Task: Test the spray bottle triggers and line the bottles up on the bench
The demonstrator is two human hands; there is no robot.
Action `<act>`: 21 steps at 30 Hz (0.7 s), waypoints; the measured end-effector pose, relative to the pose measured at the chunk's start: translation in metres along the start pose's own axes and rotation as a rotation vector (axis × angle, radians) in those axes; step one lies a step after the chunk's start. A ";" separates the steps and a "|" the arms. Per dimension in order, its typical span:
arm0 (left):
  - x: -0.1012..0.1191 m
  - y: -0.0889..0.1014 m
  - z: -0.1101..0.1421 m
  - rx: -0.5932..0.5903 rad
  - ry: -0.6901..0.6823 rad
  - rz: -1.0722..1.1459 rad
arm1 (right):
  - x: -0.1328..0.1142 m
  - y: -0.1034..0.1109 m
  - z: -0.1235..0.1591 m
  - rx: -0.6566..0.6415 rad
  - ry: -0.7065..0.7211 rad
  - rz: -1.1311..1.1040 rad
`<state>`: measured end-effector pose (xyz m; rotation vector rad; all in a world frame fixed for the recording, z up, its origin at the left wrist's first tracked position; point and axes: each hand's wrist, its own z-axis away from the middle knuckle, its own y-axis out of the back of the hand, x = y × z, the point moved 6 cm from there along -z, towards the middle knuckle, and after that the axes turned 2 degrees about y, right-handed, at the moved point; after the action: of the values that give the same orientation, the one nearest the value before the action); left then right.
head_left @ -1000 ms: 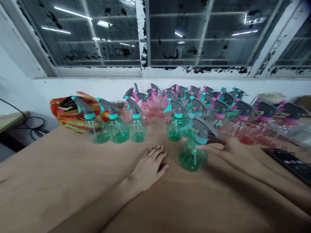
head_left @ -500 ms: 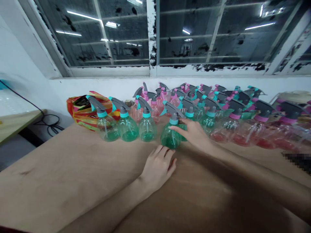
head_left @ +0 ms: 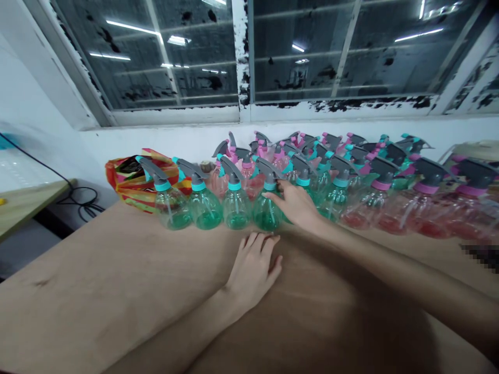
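My right hand [head_left: 298, 205] has its thumb and fingers round the upper right side of a green spray bottle [head_left: 267, 210] with a grey trigger head and turquoise collar. That bottle stands upright at the right end of a short row; beside it are three similar bottles, the nearest being a green spray bottle [head_left: 237, 208]. My left hand [head_left: 253, 270] lies palm down on the wooden table [head_left: 97, 291], its fingers loosely stretched just in front of the held bottle.
Several pink spray bottles [head_left: 390, 208] crowd the right side, with more pink and turquoise ones behind. A red and yellow plastic bag [head_left: 128, 182] sits at the back left. Black cable [head_left: 88, 200] hangs beyond the table's left edge. A window [head_left: 296, 52] rises behind.
My right hand has shifted the green spray bottle left and slightly back, into line with the three others. The left hand has stayed almost where it was.
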<state>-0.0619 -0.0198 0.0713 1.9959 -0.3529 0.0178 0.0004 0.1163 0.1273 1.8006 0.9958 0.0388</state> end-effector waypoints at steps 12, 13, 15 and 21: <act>-0.003 -0.005 0.001 -0.035 0.021 0.059 | 0.007 0.010 0.006 0.055 -0.003 -0.119; -0.003 -0.005 0.001 -0.037 0.022 0.063 | 0.012 0.016 0.010 0.065 -0.003 -0.131; -0.004 -0.005 0.002 -0.040 0.027 0.071 | 0.023 0.030 0.017 0.080 -0.016 -0.136; -0.004 -0.008 0.003 -0.057 0.044 0.096 | 0.068 0.059 0.029 0.093 -0.120 -0.023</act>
<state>-0.0642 -0.0188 0.0623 1.9178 -0.4163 0.1107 0.0933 0.1306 0.1326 1.8532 0.9456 -0.1304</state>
